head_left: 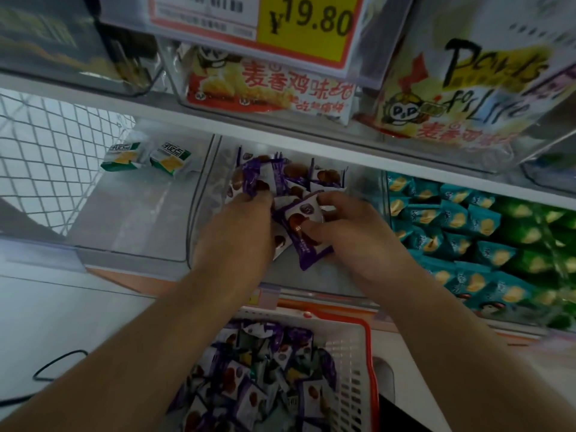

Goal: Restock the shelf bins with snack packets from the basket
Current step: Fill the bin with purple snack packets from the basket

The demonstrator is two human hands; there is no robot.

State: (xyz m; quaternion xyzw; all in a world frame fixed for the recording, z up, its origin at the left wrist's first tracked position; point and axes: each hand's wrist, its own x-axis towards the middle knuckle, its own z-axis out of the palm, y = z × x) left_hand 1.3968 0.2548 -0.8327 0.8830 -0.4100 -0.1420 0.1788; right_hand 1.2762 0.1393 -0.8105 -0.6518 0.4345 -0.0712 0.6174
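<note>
Both my hands reach into the middle clear shelf bin (202, 213), which holds several purple-and-white snack packets (327, 177). My left hand (240, 226) grips a bunch of purple packets (249, 179) at its fingertips. My right hand (352, 226) pinches one purple packet (304, 213) between thumb and fingers. Below, a white basket with a red rim (358, 366) holds several more purple packets (249, 378) mixed with a few other packets.
The left bin (140, 232) holds two green-and-yellow packets (146, 157). The right bin is packed with teal packets (448, 241) and green ones (536, 232). An upper shelf carries large snack bags (271, 85) and a yellow price tag (308, 23). A wire mesh panel (46, 151) stands at left.
</note>
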